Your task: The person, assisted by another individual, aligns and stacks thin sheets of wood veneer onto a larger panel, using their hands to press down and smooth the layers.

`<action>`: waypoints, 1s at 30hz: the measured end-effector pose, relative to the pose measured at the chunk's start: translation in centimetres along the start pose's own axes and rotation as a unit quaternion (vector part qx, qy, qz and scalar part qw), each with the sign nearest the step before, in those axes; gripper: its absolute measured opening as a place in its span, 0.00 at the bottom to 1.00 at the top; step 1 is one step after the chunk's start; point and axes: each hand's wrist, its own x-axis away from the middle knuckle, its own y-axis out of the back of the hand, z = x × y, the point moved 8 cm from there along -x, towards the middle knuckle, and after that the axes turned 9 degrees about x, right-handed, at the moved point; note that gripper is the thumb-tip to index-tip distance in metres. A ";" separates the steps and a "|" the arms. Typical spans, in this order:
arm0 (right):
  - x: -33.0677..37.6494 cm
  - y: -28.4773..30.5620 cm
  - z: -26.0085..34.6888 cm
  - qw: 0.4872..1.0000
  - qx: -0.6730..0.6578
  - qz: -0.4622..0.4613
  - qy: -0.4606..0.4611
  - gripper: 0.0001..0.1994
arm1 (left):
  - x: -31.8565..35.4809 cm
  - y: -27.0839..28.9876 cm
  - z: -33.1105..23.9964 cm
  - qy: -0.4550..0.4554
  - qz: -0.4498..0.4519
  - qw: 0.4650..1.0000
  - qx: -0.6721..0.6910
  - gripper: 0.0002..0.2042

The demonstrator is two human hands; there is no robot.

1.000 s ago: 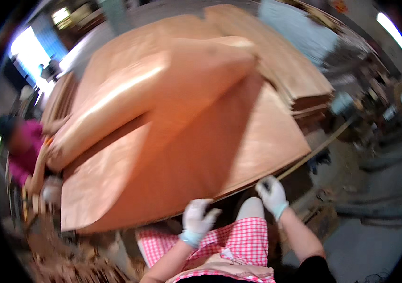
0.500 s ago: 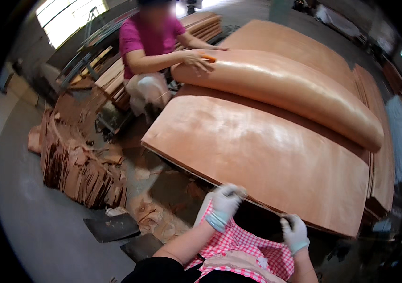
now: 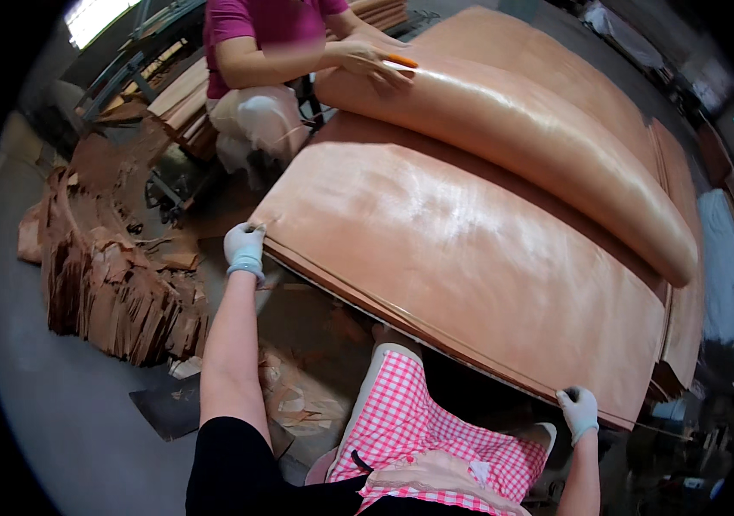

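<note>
Room over the near sheet [image 3: 444, 258] — the roll [image 3: 513, 146] blocks beyond.

Pinkish-tan sheet [image 3: 462, 267], white gloves [image 3: 240, 242] with pale-blue cuffs [image 3: 246, 266], pink-and-white checked apron [image 3: 394, 391], black sleeve [image 3: 231, 464], magenta shirt [image 3: 234, 34]

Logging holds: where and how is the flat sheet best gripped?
Likely pinch the flat sheet by its near edge, toward both ends, from the near side: that edge is long and exposed, while the rolled sheet lies across farther back.

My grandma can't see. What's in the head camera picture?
A person's gloved left hand and right hand hold the near edge of a broad brown sheet. At upper left, a co-worker in magenta touches a curled sheet.
</note>
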 end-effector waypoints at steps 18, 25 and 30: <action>-4.1 -5.1 -2.6 0.995 0.030 0.084 -0.041 0.21 | 30.8 -15.9 -20.8 -0.366 0.212 0.897 -0.129 0.40; -4.0 -5.2 -1.4 0.996 0.009 0.086 -0.020 0.15 | 54.5 -25.7 -28.9 -0.417 0.417 0.796 -0.138 0.50; -2.6 -1.2 -11.2 0.993 -0.064 0.096 -0.024 0.16 | 53.1 -26.6 -27.7 -0.390 0.415 0.808 -0.150 0.56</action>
